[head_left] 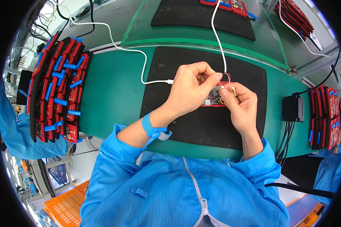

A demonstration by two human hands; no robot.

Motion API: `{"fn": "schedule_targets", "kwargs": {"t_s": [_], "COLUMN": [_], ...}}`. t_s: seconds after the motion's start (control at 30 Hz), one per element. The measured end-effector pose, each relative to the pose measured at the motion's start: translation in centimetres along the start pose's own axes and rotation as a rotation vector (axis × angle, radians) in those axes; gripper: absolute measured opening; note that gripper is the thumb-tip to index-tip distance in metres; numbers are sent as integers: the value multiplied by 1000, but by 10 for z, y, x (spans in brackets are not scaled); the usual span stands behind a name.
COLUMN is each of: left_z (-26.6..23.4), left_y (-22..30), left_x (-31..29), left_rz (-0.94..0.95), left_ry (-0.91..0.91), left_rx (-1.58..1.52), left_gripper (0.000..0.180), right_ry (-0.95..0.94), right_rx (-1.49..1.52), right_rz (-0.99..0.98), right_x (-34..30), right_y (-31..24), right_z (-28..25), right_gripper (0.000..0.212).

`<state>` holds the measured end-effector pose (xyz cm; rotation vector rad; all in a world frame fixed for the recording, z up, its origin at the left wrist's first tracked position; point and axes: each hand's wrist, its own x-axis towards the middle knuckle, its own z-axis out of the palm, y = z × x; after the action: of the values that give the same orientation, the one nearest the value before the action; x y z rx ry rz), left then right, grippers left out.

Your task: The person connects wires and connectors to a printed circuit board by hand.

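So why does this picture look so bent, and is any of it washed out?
Head view: the fisheye lens bows the edges of the black mat, and the corners are black; same view: bright light washes out patches near the upper left and right rim; the thin wires between left hand and right hand are too small to trace.

My left hand (pixel 191 85) has its thumb (pixel 212 81) and index finger (pixel 205 69) pinched together. Right hand's (pixel 241 104) just beside it, fingers (pixel 243 92) kinda curled. Both forearms (pixel 138 133) angle inward.

At lower left, an orange crate (pixel 66 205); at right, a black box (pixel 291 108).
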<state>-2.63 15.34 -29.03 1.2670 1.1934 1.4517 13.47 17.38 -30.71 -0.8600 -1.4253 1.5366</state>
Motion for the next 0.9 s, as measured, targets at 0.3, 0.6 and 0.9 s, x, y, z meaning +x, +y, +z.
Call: {"fn": "schedule_targets", "kwargs": {"t_s": [0.3, 0.6, 0.9], "left_z": [-3, -1, 3], "left_y": [6, 4, 3], "left_x": [3, 4, 5], "left_rz": [-47, -31, -56], "left_ry": [-79, -89, -114], "left_rx": [97, 58, 71], "left_gripper": [16, 14, 14], "right_ry": [-32, -28, -56], "right_rx": [-1, -43, 7], "right_rz": [-5, -21, -22], "right_x": [2, 1, 1], "right_y": [-1, 1, 2], "right_z": [-2, -1, 2], "right_gripper": [12, 13, 12]}}
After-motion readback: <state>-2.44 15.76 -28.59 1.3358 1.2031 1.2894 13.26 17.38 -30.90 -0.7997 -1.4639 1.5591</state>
